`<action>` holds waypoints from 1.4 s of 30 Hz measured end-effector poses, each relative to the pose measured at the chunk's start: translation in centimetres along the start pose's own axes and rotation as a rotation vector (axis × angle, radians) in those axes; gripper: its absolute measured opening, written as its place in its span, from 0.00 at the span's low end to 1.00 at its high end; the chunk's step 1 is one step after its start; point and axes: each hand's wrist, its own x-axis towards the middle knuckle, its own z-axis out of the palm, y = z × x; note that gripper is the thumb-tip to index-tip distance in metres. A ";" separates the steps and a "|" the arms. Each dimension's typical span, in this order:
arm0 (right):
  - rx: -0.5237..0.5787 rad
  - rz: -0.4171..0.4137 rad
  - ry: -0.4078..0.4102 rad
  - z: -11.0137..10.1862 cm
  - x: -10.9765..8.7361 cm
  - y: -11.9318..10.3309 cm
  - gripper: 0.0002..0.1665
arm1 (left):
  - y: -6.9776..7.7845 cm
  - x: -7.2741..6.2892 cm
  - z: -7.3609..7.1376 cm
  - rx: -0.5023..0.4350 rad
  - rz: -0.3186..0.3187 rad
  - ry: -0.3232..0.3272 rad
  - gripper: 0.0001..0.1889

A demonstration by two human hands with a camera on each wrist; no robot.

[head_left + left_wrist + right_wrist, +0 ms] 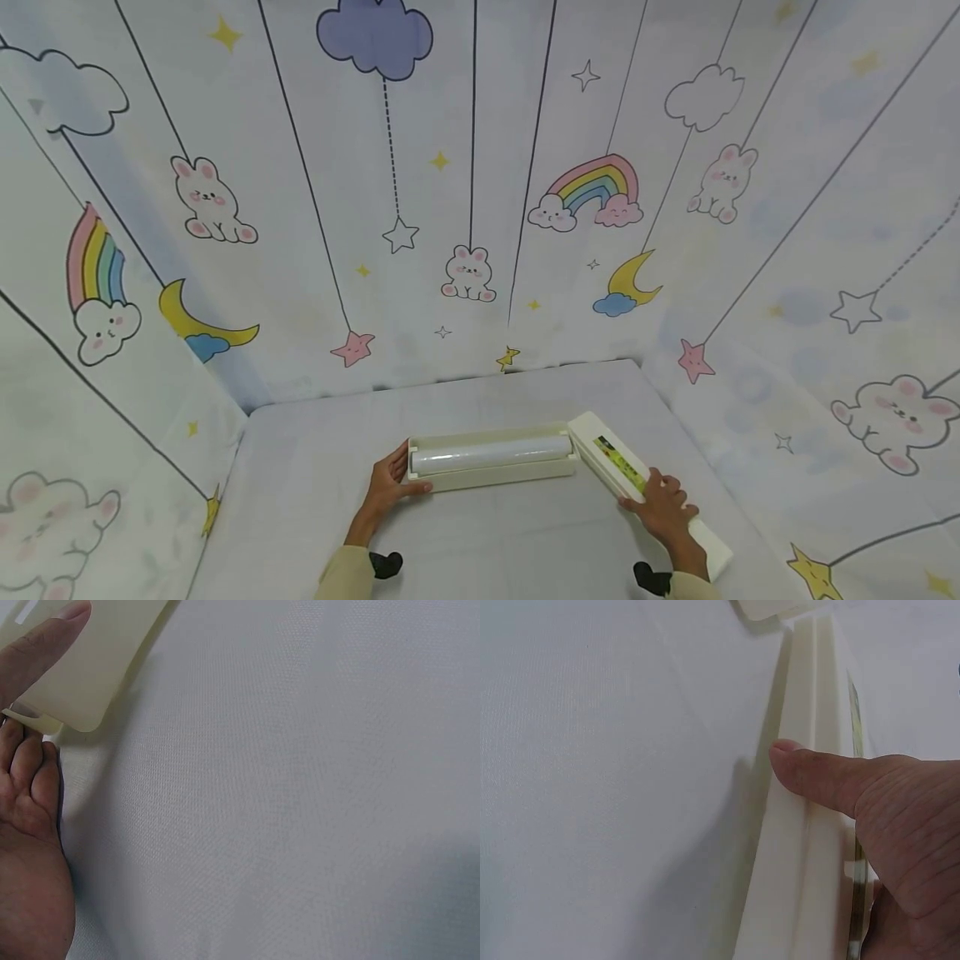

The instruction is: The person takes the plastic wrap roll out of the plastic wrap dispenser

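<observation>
Your left hand (390,485) was clamped on the left end of the box (495,481), thumb along its near wall and fingers round the end. The box lay open at the lower centre of the frame on the white table (487,542), with the roll (491,454) lying lengthwise inside. Your right hand (666,510) was clamped across the lid (611,471), thumb on its near side; the lid slanted from the box's right end towards the lower right, its label (621,465) facing up. Whether lid and box touched, you could not tell from these views. The step in hand seemed to be handling the lid apart from the open box. The next move, I judged, called for a steady left grip and careful control of the lid's angle, clear of the roll
</observation>
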 end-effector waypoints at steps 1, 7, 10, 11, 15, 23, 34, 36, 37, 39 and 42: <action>0.000 0.001 -0.001 0.1 -0.1 0.0 0.60 | -0.1 0.0 0.0 0.001 0.008 0.000 0.57; 0.001 0.011 -0.001 0.3 -0.5 -0.3 0.58 | -0.9 -0.1 -0.2 0.027 0.042 -0.009 0.57; 0.004 0.027 -0.001 0.6 -0.6 -0.3 0.58 | -0.7 0.0 -0.1 0.016 0.021 -0.007 0.58; 0.004 0.032 0.000 0.7 -0.6 -0.3 0.58 | -0.6 0.0 -0.1 0.018 0.026 -0.008 0.57; -0.002 0.035 0.013 1.3 -0.4 -0.3 0.58 | -0.4 0.1 -0.2 0.027 0.039 0.001 0.57; -0.015 0.036 0.010 1.8 -0.1 0.2 0.61 | -0.7 0.1 -0.3 0.021 0.040 0.025 0.56; -0.051 0.019 -0.013 1.2 0.2 -0.6 0.72 | -2.0 0.0 -1.1 -0.025 0.092 -0.002 0.56; -0.067 -0.005 0.013 0.4 0.5 -1.1 0.74 | -2.1 0.1 -1.1 -0.019 0.112 -0.012 0.56; -0.074 -0.024 0.035 -0.2 0.6 -1.5 0.74 | -2.1 0.1 -1.1 -0.014 0.125 -0.017 0.56; -0.074 -0.080 0.082 -1.4 1.0 -2.5 0.71 | -1.9 0.2 -1.0 -0.010 0.128 -0.018 0.56; -0.049 -0.187 0.138 -3.3 1.9 -4.0 0.62 | -1.3 0.2 -0.7 -0.008 0.126 -0.015 0.55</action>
